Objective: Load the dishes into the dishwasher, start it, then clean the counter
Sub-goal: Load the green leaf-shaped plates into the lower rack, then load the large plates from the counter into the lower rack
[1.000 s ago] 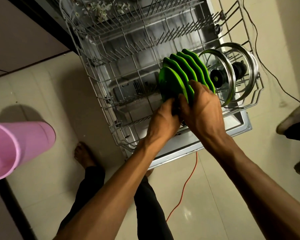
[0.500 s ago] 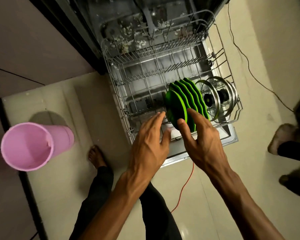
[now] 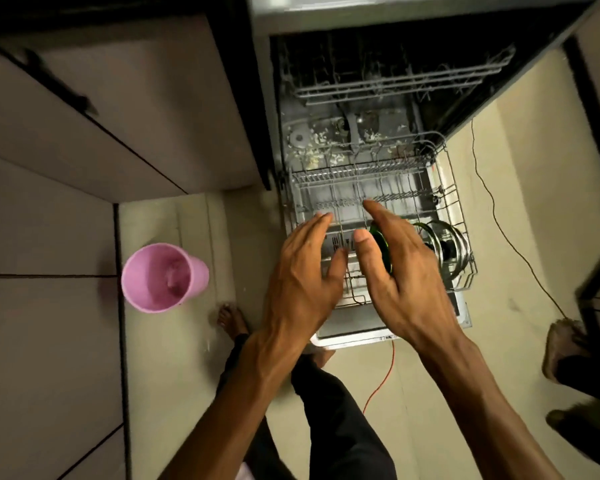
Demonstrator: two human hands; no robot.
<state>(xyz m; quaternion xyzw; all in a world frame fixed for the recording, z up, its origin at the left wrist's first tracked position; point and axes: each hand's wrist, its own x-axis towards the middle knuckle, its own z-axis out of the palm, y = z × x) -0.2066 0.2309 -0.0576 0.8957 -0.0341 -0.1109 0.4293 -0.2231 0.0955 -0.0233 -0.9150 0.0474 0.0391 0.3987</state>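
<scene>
The dishwasher stands open with its lower wire rack (image 3: 458,202) pulled out over the door. Green plates (image 3: 383,242) stand on edge in the rack, mostly hidden behind my right hand (image 3: 399,268). Two steel lids (image 3: 447,244) with black knobs stand upright to the right of them. My left hand (image 3: 302,271) and my right hand hover above the rack's front with fingers spread, holding nothing. Food bits litter the dishwasher floor (image 3: 329,136) under the upper rack (image 3: 395,84).
A pink plastic bin (image 3: 160,277) stands on the tiled floor to the left. Cabinet fronts (image 3: 84,168) fill the left side. An orange cable (image 3: 385,379) and a thin black wire (image 3: 499,223) run across the floor. Another person's feet (image 3: 565,344) are at the right edge.
Both hands have let go of the green plates and lifted away from the rack, fingers spreading. The view has pulled back and up, showing more of the dishwasher's inside.
</scene>
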